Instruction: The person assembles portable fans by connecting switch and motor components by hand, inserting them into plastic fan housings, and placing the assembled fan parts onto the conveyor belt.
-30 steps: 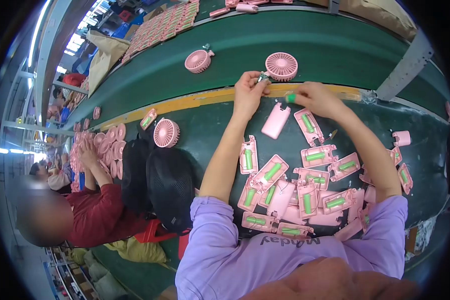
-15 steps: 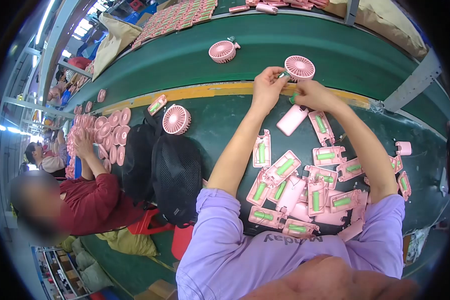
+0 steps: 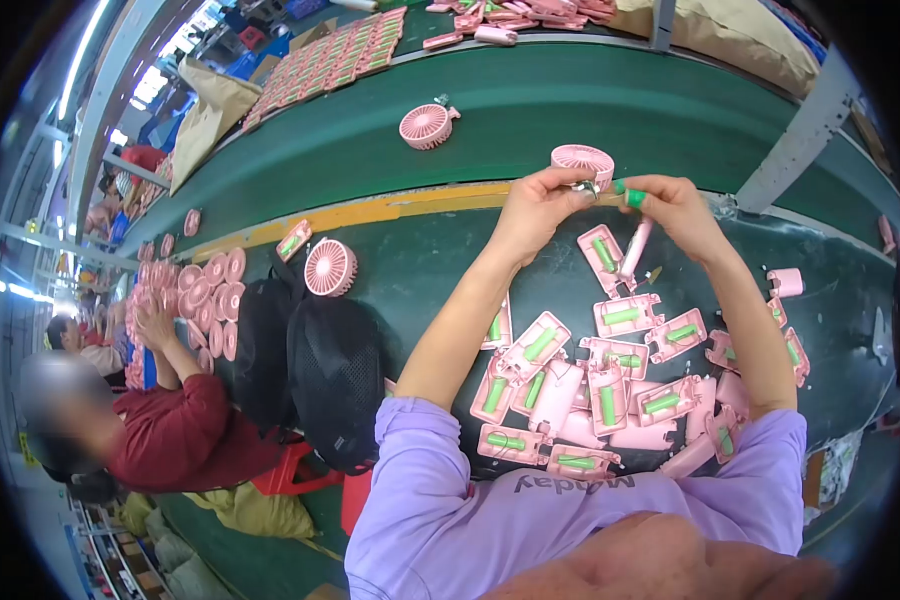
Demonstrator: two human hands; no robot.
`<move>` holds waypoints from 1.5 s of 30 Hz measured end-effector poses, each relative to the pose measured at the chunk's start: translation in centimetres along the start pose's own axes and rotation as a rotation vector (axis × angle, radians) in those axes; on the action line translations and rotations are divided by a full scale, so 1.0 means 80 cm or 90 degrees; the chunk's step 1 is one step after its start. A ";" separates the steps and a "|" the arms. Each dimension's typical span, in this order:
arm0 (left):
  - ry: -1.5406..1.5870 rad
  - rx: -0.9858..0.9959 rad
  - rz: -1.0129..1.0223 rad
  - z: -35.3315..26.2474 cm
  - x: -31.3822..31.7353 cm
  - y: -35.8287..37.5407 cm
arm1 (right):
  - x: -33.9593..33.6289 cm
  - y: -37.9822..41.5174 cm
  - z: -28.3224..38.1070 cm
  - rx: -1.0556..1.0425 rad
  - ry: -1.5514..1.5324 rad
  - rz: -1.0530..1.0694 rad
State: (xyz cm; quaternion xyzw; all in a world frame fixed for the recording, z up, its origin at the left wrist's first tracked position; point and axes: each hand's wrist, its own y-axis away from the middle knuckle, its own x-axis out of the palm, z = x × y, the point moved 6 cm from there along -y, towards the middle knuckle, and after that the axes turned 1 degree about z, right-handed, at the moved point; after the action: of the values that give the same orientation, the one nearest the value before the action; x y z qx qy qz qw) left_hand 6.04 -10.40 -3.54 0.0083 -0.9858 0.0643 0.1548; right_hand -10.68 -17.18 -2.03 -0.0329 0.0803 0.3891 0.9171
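Observation:
My left hand [image 3: 548,208] pinches a small circuit board [image 3: 584,187] with a shiny metal part, just below a round pink fan head [image 3: 582,157]. Facing it, my right hand [image 3: 667,208] has thumb and fingers pressed together, with green coverings [image 3: 633,198] at the fingertips. I cannot tell what they grip. Thin wire-like strands show between the two hands. A pink handle shell [image 3: 635,250] stands tilted on edge below my right hand. Beside it lies an open pink handle half [image 3: 600,254] holding a green battery.
More handle halves with green batteries [image 3: 607,405] pile up before me. Another fan head [image 3: 426,127] sits on the green belt [image 3: 510,110], and one [image 3: 330,268] lies by a black backpack [image 3: 335,365]. A co-worker in a red sleeve [image 3: 175,430] handles pink parts at left.
My right hand has moved right, away from the fan head, its fingers now pinched opposite my left. The handle shell below has shifted right and turned onto its edge. The view has shifted slightly.

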 end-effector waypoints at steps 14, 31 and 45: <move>-0.052 0.057 0.088 -0.024 0.044 0.021 | 0.017 0.032 0.034 -0.051 -0.107 0.052; 0.083 -0.040 0.146 -0.015 0.053 0.026 | 0.020 0.050 0.082 -0.109 0.055 0.094; -0.622 0.241 -0.117 -0.036 -0.012 -0.055 | -0.100 -0.050 0.050 -0.144 0.128 -0.126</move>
State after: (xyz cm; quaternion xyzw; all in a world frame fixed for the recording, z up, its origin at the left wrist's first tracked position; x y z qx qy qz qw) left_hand 7.96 -14.36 -0.56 0.1515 -0.9094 0.2156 -0.3219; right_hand -12.76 -25.16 3.29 -0.1822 0.1242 0.2984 0.9286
